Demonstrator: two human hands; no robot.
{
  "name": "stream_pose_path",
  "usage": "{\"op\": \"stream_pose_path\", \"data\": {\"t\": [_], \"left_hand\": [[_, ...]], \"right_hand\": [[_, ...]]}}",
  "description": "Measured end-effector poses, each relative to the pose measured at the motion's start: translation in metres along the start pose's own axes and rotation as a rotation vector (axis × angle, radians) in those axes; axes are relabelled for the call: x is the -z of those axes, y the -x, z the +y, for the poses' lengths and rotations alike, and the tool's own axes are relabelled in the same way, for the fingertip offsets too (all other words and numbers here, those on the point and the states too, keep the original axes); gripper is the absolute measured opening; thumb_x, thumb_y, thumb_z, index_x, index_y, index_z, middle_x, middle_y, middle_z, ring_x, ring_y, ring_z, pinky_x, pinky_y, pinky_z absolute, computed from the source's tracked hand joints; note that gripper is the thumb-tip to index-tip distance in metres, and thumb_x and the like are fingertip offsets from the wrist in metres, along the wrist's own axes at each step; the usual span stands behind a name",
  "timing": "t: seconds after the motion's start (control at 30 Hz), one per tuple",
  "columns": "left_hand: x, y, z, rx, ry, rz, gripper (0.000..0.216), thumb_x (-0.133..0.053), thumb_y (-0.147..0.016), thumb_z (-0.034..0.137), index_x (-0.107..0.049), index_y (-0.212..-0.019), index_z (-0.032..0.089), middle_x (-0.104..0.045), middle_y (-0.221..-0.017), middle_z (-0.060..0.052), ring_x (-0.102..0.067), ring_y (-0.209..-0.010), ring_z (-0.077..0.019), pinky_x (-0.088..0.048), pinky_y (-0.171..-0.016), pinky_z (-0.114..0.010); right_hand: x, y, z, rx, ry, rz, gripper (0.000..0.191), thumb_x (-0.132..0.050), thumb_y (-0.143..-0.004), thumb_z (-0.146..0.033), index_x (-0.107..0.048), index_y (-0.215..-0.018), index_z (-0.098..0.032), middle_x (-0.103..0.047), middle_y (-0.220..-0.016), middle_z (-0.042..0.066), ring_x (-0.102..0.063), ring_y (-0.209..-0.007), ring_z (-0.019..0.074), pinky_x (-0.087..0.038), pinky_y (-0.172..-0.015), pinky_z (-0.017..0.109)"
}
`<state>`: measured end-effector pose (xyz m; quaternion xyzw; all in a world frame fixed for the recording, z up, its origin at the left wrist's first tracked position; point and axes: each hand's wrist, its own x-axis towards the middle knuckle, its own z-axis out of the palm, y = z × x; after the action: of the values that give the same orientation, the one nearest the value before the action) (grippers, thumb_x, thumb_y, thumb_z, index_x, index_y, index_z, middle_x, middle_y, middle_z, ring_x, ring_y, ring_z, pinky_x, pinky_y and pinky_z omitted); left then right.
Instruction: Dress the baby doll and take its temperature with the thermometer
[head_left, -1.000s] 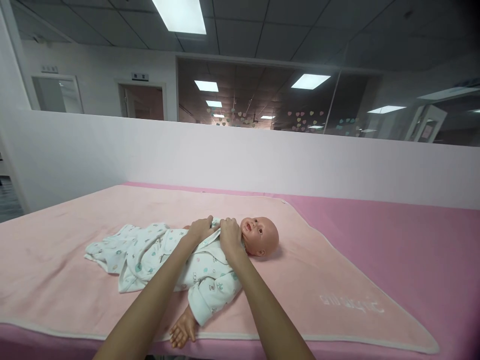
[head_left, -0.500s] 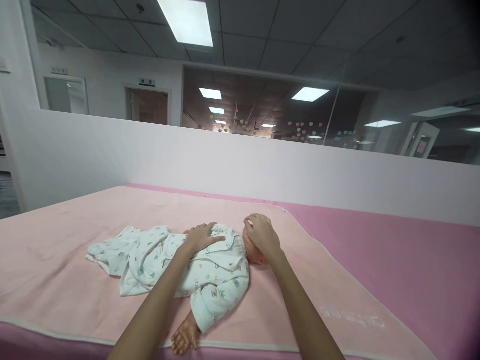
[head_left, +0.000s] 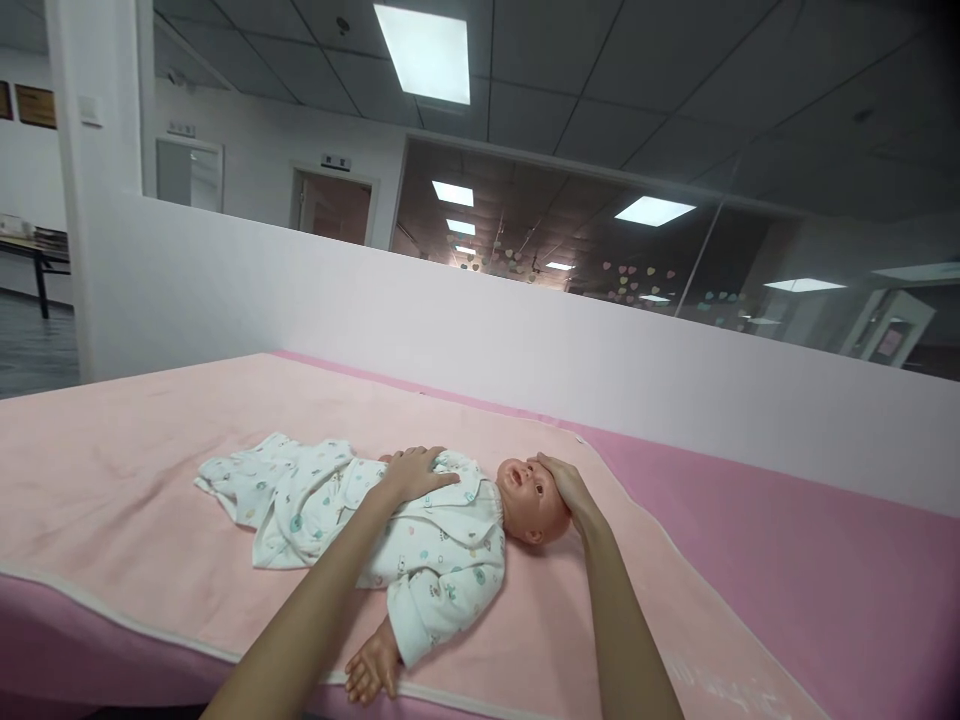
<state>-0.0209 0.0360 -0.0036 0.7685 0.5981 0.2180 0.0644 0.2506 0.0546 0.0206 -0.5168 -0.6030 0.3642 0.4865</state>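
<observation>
A baby doll point(head_left: 534, 497) lies on its back on a light pink blanket point(head_left: 135, 470), head to the right. It wears a white patterned romper point(head_left: 420, 540); the empty legs of the romper trail to the left. My left hand point(head_left: 415, 472) lies flat on the doll's chest, fingers stretched out. My right hand point(head_left: 566, 484) rests on the top of the doll's head, fingers lightly curved over it. One doll hand point(head_left: 371, 670) sticks out of a sleeve near the front edge.
The blanket covers a darker pink table top point(head_left: 787, 560). A low white partition wall point(head_left: 525, 350) runs behind the table. Beyond it are glass walls, doorways and ceiling lights. A white pillar point(head_left: 90, 180) stands at the left.
Both hands left the romper's collar. The left hand flattened on the doll's chest; the right hand passed over the face and settled on the crown, uncovering the face. The camera turned left.
</observation>
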Motion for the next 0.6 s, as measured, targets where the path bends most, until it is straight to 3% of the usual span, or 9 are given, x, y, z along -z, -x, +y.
{"op": "stream_pose_path", "data": {"t": [0.2, 0.33, 0.43, 0.53, 0.6], "left_hand": [[-0.001, -0.002, -0.003, -0.003, 0.013, 0.01, 0.075, -0.032, -0.065, 0.073, -0.04, -0.124, 0.027, -0.053, -0.118, -0.01, -0.044, -0.11, -0.0315, -0.03, -0.09, -0.046], [0.0, -0.001, -0.002, -0.006, 0.023, 0.019, 0.072, -0.033, -0.066, 0.072, -0.042, -0.122, 0.027, -0.053, -0.118, -0.01, -0.044, -0.11, -0.0307, -0.03, -0.09, -0.046], [0.002, 0.001, -0.001, -0.011, 0.035, 0.018, 0.07, -0.035, -0.067, 0.07, -0.043, -0.121, 0.027, -0.053, -0.117, -0.009, -0.044, -0.111, -0.0299, -0.031, -0.09, -0.044], [0.004, 0.003, 0.001, -0.008, 0.039, 0.016, 0.069, -0.035, -0.067, 0.069, -0.042, -0.122, 0.026, -0.053, -0.117, -0.009, -0.044, -0.111, -0.0298, -0.032, -0.09, -0.043], [0.005, 0.004, 0.001, -0.006, 0.042, 0.015, 0.07, -0.035, -0.068, 0.069, -0.041, -0.122, 0.026, -0.053, -0.117, -0.009, -0.044, -0.111, -0.03, -0.032, -0.09, -0.043]], "right_hand": [[0.002, 0.001, 0.002, -0.047, -0.123, -0.014, 0.031, -0.059, -0.064, -0.041, -0.067, -0.081, -0.016, -0.067, -0.09, 0.004, -0.059, -0.086, 0.0191, -0.043, -0.077, 0.026], [0.006, 0.006, -0.003, -0.067, -0.146, 0.02, 0.031, -0.06, -0.063, -0.044, -0.064, -0.065, -0.014, -0.066, -0.069, 0.004, -0.059, -0.067, 0.0171, -0.043, -0.065, 0.026], [0.009, 0.01, -0.006, 0.005, -0.087, 0.049, 0.036, -0.061, -0.062, -0.048, -0.057, -0.052, -0.014, -0.058, -0.053, 0.001, -0.052, -0.054, 0.013, -0.039, -0.056, 0.024], [0.01, 0.015, -0.008, 0.115, -0.054, -0.024, 0.035, -0.062, -0.062, -0.047, -0.055, -0.053, -0.014, -0.058, -0.056, 0.0, -0.052, -0.057, 0.0119, -0.038, -0.056, 0.022], [0.01, 0.018, -0.009, 0.124, -0.073, -0.117, 0.03, -0.063, -0.063, -0.044, -0.059, -0.061, -0.015, -0.063, -0.069, 0.002, -0.056, -0.067, 0.0144, -0.041, -0.063, 0.023]]}}
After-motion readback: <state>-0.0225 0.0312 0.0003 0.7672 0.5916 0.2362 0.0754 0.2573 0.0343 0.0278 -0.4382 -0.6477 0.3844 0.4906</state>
